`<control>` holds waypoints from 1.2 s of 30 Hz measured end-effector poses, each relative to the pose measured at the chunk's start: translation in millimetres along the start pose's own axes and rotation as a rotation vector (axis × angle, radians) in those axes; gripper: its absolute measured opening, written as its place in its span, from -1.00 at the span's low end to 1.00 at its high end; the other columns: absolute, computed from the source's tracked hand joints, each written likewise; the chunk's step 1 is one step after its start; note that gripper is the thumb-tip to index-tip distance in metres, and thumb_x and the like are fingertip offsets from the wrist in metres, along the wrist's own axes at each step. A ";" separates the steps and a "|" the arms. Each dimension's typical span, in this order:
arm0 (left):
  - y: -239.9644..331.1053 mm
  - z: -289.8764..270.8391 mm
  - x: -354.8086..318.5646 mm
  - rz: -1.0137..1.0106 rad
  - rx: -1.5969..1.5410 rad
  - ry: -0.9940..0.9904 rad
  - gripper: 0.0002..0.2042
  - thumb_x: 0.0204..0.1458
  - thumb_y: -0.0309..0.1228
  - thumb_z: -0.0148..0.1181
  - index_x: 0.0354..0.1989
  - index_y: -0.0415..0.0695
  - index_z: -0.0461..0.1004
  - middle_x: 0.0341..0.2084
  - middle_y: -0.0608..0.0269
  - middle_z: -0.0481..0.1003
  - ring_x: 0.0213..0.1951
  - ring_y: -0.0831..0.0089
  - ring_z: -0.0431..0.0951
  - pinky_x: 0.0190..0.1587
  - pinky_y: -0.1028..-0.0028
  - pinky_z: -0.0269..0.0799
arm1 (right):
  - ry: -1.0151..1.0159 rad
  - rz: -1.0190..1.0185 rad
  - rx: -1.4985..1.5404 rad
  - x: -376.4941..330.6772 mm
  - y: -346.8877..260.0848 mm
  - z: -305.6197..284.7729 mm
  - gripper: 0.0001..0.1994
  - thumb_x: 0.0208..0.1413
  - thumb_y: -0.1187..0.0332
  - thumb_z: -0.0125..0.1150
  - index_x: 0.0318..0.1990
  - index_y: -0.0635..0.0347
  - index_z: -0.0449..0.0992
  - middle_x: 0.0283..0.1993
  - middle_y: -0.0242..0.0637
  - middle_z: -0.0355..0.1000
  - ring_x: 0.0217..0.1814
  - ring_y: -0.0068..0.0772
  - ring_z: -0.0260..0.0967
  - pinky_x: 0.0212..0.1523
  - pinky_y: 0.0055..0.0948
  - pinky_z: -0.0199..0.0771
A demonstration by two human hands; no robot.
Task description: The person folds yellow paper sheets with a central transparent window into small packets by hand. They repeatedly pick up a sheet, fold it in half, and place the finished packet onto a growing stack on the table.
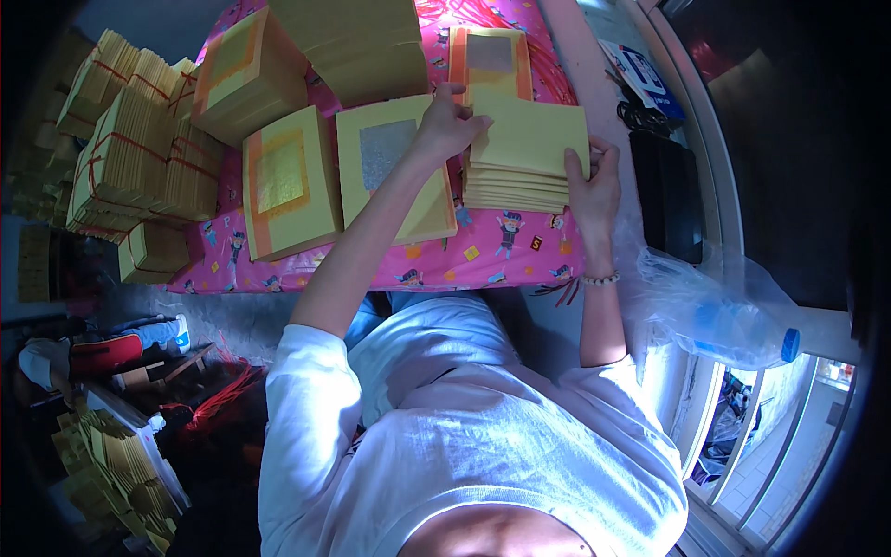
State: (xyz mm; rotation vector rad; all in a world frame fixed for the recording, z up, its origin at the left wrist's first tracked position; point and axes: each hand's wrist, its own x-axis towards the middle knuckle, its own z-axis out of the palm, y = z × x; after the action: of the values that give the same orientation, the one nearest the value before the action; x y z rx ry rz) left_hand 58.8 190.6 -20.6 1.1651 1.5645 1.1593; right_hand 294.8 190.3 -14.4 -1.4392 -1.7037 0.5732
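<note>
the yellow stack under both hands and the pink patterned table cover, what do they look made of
The yellow stack of sheets looks like thin matte paper: many fine layered edges show along its side, under the left hand and right hand. The pink patterned table cover looks like glossy printed plastic or coated paper; its sheen suggests so, but it is uncertain.

Pink cartoon-printed tablecloth (483,265) covers the table. Left of it, red-string-tied yellow paper bundles (130,158) pile up; right of it lies a black flat case (670,190), a clear plastic bottle (733,325) below.
</note>
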 end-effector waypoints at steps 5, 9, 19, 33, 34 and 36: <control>-25.4 11.9 -4.3 -0.003 0.140 0.033 -0.41 -0.09 -0.38 0.30 0.10 -0.27 0.16 -0.36 0.04 0.52 -0.30 0.25 0.58 -0.26 0.33 0.47 | -0.045 -0.019 -0.134 -6.9 9.4 2.2 -0.61 0.02 0.25 0.24 -0.02 0.17 0.33 -0.19 -0.15 0.44 -0.08 -0.13 0.34 -0.04 -0.18 0.31; -16.6 15.5 -21.9 0.069 0.218 0.086 -0.44 -0.11 -0.42 0.28 0.07 -0.27 0.18 -0.43 0.02 0.53 -0.32 0.16 0.58 -0.24 0.27 0.46 | 0.064 -0.278 -0.402 -15.0 -7.4 -2.1 -0.62 0.00 0.28 0.26 -0.03 0.15 0.37 -0.07 -0.15 0.37 0.00 -0.11 0.29 0.03 -0.16 0.25; -7.2 19.6 -42.3 0.139 0.447 0.087 -0.46 -0.04 -0.40 0.22 0.12 -0.24 0.17 -0.38 0.01 0.49 -0.32 0.13 0.55 -0.26 0.26 0.45 | -0.186 -0.421 -0.523 -38.4 -7.4 24.3 -0.52 0.19 0.04 0.00 0.18 0.08 0.31 0.26 0.01 0.15 0.38 0.17 -0.07 0.30 0.19 -0.15; -24.0 6.9 -60.3 0.343 0.196 0.342 -0.81 0.08 -0.45 0.10 -0.14 -0.23 0.38 -0.33 0.02 0.39 -0.31 0.17 0.50 -0.25 0.30 0.42 | -0.214 -0.393 -0.481 -27.4 -11.5 19.9 -0.56 0.18 0.04 0.03 0.12 0.06 0.41 0.20 0.00 0.23 0.35 0.10 0.00 0.30 0.18 -0.17; -21.9 0.5 -65.6 0.315 0.125 0.340 -0.83 0.10 -0.45 0.08 -0.16 -0.22 0.39 -0.34 0.03 0.40 -0.33 0.20 0.51 -0.26 0.32 0.42 | -0.216 -0.390 -0.494 -24.9 -14.2 18.7 -0.57 0.18 0.04 0.03 0.10 0.07 0.43 0.18 0.00 0.25 0.34 0.10 0.02 0.30 0.18 -0.18; -19.7 -13.9 -82.0 0.288 0.111 0.317 -0.84 0.08 -0.46 0.10 -0.18 -0.21 0.41 -0.35 0.06 0.43 -0.36 0.23 0.52 -0.28 0.33 0.43 | -0.216 -0.396 -0.486 -19.9 -21.6 15.5 -0.58 0.18 0.04 0.02 0.07 0.08 0.46 0.14 -0.02 0.28 0.33 0.09 0.03 0.31 0.18 -0.19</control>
State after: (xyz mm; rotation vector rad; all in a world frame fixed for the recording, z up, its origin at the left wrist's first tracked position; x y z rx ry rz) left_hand 58.9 105.5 -28.8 1.3643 1.7545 1.5214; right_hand 269.9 168.5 -12.3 -1.3305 -2.3416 0.0971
